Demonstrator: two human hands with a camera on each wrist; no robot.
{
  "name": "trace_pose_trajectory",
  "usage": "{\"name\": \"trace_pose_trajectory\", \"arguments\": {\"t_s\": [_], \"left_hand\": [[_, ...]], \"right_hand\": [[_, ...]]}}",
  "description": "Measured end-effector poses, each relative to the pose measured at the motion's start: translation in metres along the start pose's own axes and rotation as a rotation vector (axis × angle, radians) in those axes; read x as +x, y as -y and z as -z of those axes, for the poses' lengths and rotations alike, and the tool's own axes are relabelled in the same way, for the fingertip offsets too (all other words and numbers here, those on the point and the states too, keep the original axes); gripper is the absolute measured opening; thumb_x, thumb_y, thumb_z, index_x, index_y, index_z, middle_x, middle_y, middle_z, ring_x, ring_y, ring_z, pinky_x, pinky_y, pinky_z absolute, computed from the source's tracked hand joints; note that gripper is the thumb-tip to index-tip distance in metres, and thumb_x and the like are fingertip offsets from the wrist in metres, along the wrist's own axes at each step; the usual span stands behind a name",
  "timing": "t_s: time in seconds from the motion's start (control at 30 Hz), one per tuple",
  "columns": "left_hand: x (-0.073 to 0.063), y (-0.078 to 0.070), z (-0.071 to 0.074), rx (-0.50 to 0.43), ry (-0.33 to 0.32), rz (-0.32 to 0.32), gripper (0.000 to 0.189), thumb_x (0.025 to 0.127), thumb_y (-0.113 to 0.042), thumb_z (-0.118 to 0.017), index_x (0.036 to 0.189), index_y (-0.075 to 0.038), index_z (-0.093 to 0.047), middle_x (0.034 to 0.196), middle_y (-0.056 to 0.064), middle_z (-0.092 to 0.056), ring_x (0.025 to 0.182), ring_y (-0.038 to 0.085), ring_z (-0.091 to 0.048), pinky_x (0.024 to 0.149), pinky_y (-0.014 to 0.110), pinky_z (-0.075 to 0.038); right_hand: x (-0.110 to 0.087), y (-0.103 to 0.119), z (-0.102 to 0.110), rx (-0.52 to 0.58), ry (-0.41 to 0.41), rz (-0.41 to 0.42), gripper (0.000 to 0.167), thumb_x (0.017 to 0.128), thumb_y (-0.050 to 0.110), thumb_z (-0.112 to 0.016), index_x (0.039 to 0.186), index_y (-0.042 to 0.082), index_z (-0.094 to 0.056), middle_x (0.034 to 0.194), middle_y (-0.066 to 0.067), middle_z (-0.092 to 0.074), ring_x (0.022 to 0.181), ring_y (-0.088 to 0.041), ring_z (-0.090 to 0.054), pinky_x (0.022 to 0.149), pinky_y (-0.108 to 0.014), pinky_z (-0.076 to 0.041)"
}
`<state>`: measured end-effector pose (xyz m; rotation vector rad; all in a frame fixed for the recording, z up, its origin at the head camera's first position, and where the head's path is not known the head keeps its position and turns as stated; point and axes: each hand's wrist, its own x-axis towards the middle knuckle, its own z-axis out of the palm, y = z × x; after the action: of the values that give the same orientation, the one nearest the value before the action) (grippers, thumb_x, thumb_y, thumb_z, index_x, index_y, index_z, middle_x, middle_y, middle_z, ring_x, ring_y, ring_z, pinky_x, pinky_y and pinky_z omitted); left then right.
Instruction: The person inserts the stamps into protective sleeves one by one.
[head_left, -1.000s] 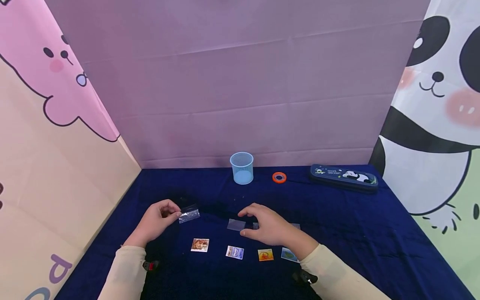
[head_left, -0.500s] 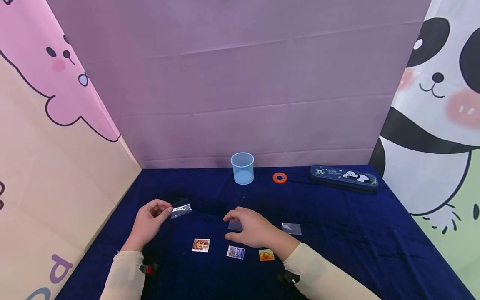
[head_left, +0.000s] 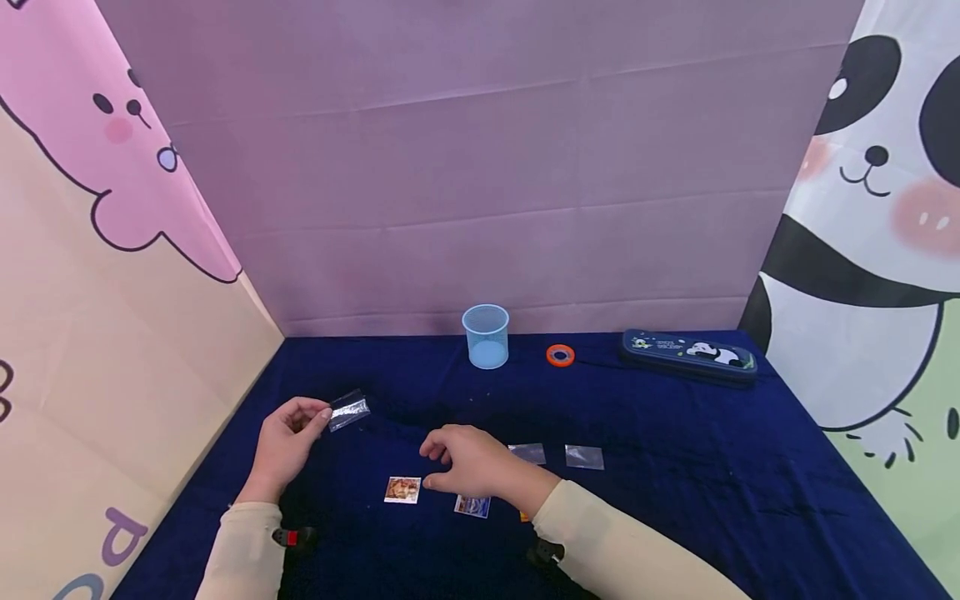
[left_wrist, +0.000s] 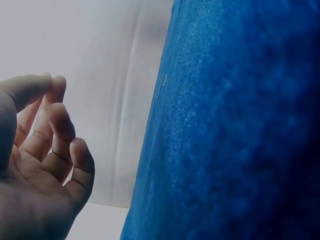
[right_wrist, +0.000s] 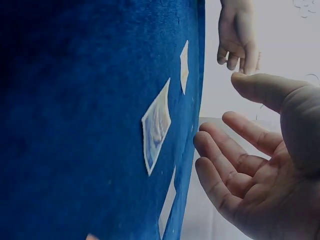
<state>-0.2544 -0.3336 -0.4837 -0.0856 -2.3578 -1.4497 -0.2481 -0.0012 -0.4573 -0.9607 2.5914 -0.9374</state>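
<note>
My left hand [head_left: 283,446] pinches a small clear plastic sleeve [head_left: 349,411] between thumb and forefinger, raised over the left part of the table. Bare-palmed, my right hand [head_left: 480,467] hovers over the middle with fingers relaxed and thumb apart; nothing shows between them in the right wrist view. Just left of its thumb lies a brown stamp-like picture [head_left: 402,490]. Below it a blue stamp-like picture [head_left: 472,507] is partly covered, and only a corner of a yellow one [head_left: 524,517] shows by the wrist. Two more clear sleeves [head_left: 584,457] lie flat to the right.
Along the back of the dark blue cloth [head_left: 675,500] stand a light blue cup [head_left: 486,337], an orange tape roll [head_left: 560,356] and a navy panda pencil case [head_left: 688,357]. A purple curtain [head_left: 480,167] rises behind, with patterned sheets on both sides.
Both hands have moved left, the left one carrying its sleeve. My right hand has passed from over the right-hand sleeves to beside the brown picture; its forearm now hides a fourth picture.
</note>
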Motion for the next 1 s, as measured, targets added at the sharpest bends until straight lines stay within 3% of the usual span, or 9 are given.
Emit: {"name": "trace_pose_trajectory", "arguments": {"t_s": [0.4, 0.6, 0.83, 1.0], "left_hand": [[0.000, 0.003, 0.004, -0.008, -0.030, 0.022, 0.017, 0.101, -0.020, -0.074, 0.108, -0.005, -0.074, 0.092, 0.011, -0.071, 0.076, 0.015, -0.060, 0.068, 0.024, -0.048], [0.000, 0.004, 0.005, -0.017, -0.035, 0.026, 0.019, 0.101, -0.021, -0.074, 0.110, -0.005, -0.074, 0.094, 0.011, -0.071, 0.076, 0.014, -0.059, 0.067, 0.024, -0.048], [0.001, 0.005, 0.007, -0.034, -0.047, 0.051, 0.017, 0.101, -0.011, -0.071, 0.114, 0.000, -0.072, 0.095, 0.010, -0.071, 0.075, 0.010, -0.058, 0.067, 0.023, -0.047], [0.001, 0.005, 0.008, -0.084, -0.068, 0.078, 0.019, 0.101, -0.013, -0.072, 0.115, 0.001, -0.071, 0.094, 0.003, -0.070, 0.077, 0.011, -0.058, 0.068, 0.022, -0.049]], "right_hand": [[0.020, 0.008, -0.012, 0.050, 0.043, -0.084, 0.031, 0.091, 0.027, -0.084, 0.118, 0.016, -0.073, 0.106, 0.005, -0.068, 0.087, -0.007, -0.061, 0.087, -0.034, -0.054], [0.026, 0.013, -0.020, -0.005, 0.040, -0.092, 0.029, 0.088, 0.027, -0.087, 0.113, 0.019, -0.075, 0.102, 0.007, -0.068, 0.091, -0.008, -0.059, 0.089, -0.035, -0.053], [0.031, 0.016, -0.024, -0.041, 0.051, -0.136, 0.027, 0.087, 0.026, -0.088, 0.110, 0.021, -0.075, 0.099, 0.008, -0.066, 0.088, -0.009, -0.059, 0.087, -0.036, -0.052], [0.032, 0.017, -0.024, -0.046, 0.049, -0.156, 0.027, 0.085, 0.027, -0.090, 0.107, 0.021, -0.075, 0.095, 0.008, -0.063, 0.083, -0.010, -0.057, 0.084, -0.035, -0.051]]}}
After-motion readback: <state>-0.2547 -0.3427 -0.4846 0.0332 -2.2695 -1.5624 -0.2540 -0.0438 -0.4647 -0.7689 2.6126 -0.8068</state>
